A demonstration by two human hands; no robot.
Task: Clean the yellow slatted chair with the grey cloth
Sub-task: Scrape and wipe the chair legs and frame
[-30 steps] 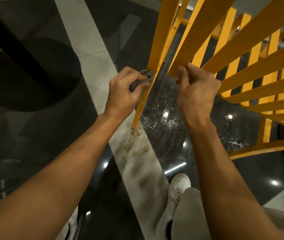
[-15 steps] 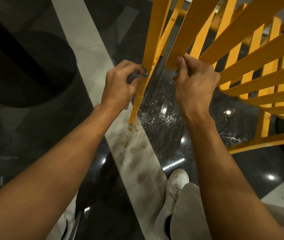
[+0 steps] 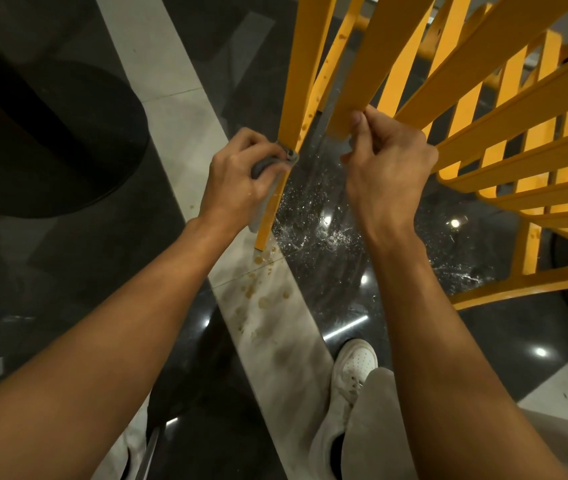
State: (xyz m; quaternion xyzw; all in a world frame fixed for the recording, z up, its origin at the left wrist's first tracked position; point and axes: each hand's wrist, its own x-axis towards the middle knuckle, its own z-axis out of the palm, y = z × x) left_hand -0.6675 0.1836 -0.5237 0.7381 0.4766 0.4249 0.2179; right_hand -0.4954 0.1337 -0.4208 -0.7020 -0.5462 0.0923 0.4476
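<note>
The yellow slatted chair fills the upper right, tipped so its slats fan out over the floor. One yellow leg runs down to the white floor stripe. My left hand grips the grey cloth wrapped against that leg, about two thirds of the way down. Most of the cloth is hidden in my fist. My right hand pinches the lower end of the neighbouring slat, thumb on its face.
Brown drips stain the white floor stripe under the leg's foot. White specks lie scattered on the glossy black floor. A dark round table base sits at the left. My white shoe stands below.
My left hand with the cloth has slid slightly down the leg. My right hand keeps its hold on the slat. The camera view shifted a little.
</note>
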